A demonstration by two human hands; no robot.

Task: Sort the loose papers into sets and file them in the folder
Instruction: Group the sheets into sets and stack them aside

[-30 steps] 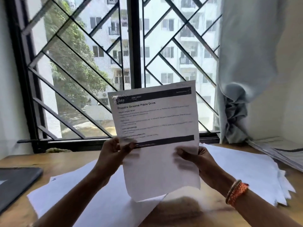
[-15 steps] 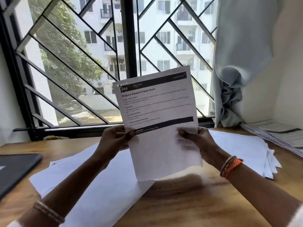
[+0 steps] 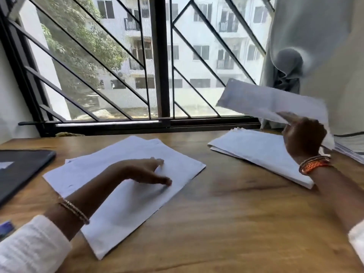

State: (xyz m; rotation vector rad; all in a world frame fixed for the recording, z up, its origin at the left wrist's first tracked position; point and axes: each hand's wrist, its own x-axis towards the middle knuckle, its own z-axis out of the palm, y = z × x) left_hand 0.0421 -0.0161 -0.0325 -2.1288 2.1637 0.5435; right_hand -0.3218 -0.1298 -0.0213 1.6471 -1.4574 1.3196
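My right hand (image 3: 304, 135) grips one printed sheet (image 3: 266, 102) by its near edge and holds it in the air, blurred, above the right pile of white papers (image 3: 254, 147). My left hand (image 3: 145, 171) lies with straight fingers on the left pile of white papers (image 3: 110, 205), which is spread face down across the middle of the wooden table (image 3: 226, 223). A dark folder (image 3: 21, 168) lies flat at the left edge of the table.
A further stack of printed sheets (image 3: 348, 145) sits at the far right under the grey curtain (image 3: 319, 42). The barred window (image 3: 161, 62) closes off the back of the table. A bare stretch of wood lies between the two piles.
The sheet was held upright in both hands in front of the window. My left hand has let go and dropped onto the left pile; my right hand has swung the sheet to the right.
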